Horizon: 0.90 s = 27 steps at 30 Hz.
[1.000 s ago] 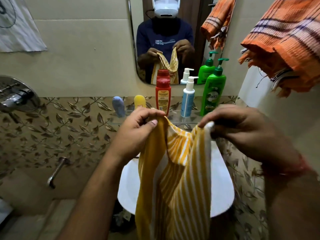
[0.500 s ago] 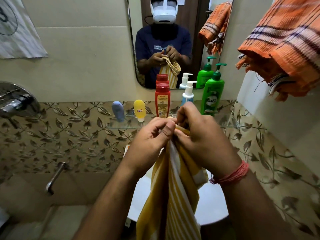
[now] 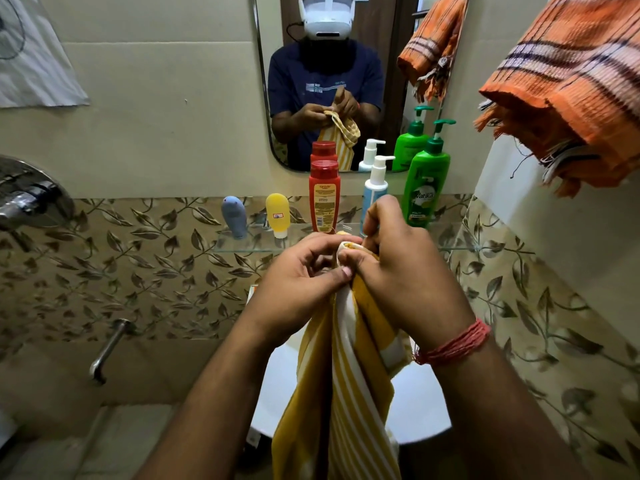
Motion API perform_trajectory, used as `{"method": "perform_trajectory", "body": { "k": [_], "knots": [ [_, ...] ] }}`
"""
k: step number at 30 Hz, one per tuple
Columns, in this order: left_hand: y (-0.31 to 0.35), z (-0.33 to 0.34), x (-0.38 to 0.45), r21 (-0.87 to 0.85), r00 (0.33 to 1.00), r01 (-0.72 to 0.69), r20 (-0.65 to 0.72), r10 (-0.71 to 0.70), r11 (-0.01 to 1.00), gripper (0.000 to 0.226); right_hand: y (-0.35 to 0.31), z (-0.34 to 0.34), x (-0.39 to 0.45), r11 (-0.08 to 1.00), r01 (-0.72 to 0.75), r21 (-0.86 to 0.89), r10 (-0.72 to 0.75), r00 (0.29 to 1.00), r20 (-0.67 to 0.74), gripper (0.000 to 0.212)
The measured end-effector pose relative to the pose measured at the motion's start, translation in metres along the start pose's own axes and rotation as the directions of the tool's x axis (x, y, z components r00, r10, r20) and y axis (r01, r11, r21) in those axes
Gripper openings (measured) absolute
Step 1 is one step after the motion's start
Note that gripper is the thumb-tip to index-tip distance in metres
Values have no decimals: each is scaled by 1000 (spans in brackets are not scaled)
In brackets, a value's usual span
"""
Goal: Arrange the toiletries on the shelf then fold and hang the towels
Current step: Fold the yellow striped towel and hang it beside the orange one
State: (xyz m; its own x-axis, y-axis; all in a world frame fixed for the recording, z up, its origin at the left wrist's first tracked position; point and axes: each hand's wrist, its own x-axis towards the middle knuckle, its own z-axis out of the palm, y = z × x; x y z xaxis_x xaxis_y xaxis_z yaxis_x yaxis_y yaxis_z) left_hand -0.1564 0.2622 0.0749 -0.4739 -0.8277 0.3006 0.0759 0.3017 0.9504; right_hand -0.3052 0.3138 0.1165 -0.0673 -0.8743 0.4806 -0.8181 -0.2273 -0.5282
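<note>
Yellow striped towel [image 3: 349,382] hanging, top corners pinched together between left hand [image 3: 298,285] and right hand [image 3: 405,282] fingers [image 3: 341,271]

A mirror [image 3: 346,81] hangs on the wall ahead of me. Leaf-patterned tiles [image 3: 138,265] run beneath it, with a chrome tap [image 3: 31,199] at left and a white basin [image 3: 422,403] below.

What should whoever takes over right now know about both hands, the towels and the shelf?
Left hand and right hand: both pinch the top edge of the yellow striped towel, corners brought together; it hangs over the basin.
Done: five bottles stand on the glass shelf; orange towel hangs upper right.
Left: finish folding the yellow towel and hang it.
</note>
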Motion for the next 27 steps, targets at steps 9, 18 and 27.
{"method": "perform_trajectory", "body": {
  "k": [9, 18, 27],
  "knots": [
    [-3, 22, 24, -6, 997, 17, 81, -16, 1000, 38, -15, -28, 3, 969, -20, -247, 34, 998, 54, 34],
    [-2, 59, 40, -69, 982, 49, 186, -35, 996, 36, -4, -54, -6, 933, -238, -271, 253, 967, 19, 38],
    [4, 100, 22, -210, 916, 84, 402, 8, 974, 29, -18, -70, -50, 800, -456, -390, 437, 888, -141, 33]
  ]
}}
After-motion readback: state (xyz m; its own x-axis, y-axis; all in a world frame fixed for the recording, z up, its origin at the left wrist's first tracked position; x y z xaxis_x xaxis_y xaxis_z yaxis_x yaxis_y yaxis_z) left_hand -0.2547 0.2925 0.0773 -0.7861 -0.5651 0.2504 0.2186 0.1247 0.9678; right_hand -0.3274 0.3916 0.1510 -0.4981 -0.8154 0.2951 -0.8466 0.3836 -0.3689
